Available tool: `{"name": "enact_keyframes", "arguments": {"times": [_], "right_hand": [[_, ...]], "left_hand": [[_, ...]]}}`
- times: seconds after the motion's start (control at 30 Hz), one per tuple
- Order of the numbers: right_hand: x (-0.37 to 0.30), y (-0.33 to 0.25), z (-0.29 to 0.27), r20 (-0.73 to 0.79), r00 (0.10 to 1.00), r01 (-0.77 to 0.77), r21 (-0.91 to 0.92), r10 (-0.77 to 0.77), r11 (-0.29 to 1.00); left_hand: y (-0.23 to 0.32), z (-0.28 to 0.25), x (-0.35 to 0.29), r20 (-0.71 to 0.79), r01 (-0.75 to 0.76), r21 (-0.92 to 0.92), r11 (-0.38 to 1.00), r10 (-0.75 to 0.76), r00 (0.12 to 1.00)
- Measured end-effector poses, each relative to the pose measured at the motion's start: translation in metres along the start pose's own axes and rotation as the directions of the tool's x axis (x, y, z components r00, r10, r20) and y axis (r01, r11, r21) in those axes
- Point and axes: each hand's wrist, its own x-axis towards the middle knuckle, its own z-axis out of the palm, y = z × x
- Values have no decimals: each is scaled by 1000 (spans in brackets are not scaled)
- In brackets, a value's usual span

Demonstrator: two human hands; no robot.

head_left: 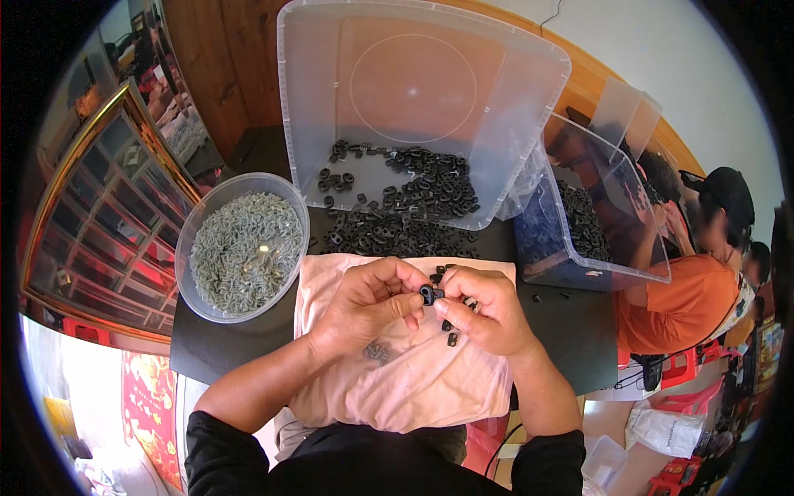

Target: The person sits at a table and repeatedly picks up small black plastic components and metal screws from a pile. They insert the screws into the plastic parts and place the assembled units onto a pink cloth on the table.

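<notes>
Over a pink cloth (389,397), my left hand (372,302) and my right hand (488,310) meet, fingertips pinched on one small black plastic cord lock (428,294). Its rounded body with holes faces up between the left thumb and forefinger. The right thumb and forefinger grip its other side. Several more black cord locks (452,339) lie on the cloth beneath and beside my right hand, which partly hides them. Left of the cloth stands a round clear tub (187,277) full of small grey metal pieces that look like springs (240,240).
A large clear bin (413,83) lies tipped on its side, black parts (430,182) spilling onto the dark table (562,339). Another clear bin (546,264) with black parts stands at the right. Beyond it sits a person (686,298) in an orange top. A gold-framed glass panel (99,215) leans at the left.
</notes>
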Motion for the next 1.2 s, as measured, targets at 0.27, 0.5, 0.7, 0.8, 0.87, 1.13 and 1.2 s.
{"name": "enact_keyframes", "arguments": {"times": [0.27, 0.5, 0.7, 0.8, 0.87, 1.13, 1.2], "right_hand": [[-1, -6, 1, 8, 995, -103, 44, 103, 994], [-3, 2, 6, -158, 987, 52, 163, -26, 985], [-6, 2, 10, -195, 978, 89, 61, -76, 994], [-5, 0, 14, -225, 971, 102, 58, -87, 993], [-5, -2, 12, -199, 974, 106, -3, -104, 994], [-4, -1, 15, -172, 963, 191, -104, -207, 976], [-3, 0, 12, -147, 972, 177, -48, -182, 983]], "left_hand": [[2, 1, -2, 14, -55, 67, 996, 54, 998], [6, 2, -2, -25, -41, 19, 999, 41, 999], [5, 4, -1, -89, -77, -45, 996, 72, 993], [3, 2, -2, -82, -73, -10, 997, 72, 994], [3, 2, -2, -84, -78, 19, 997, 80, 993], [5, 8, -4, -131, -128, 28, 991, 131, 983], [5, 7, -3, -85, -137, 42, 990, 141, 986]]}}
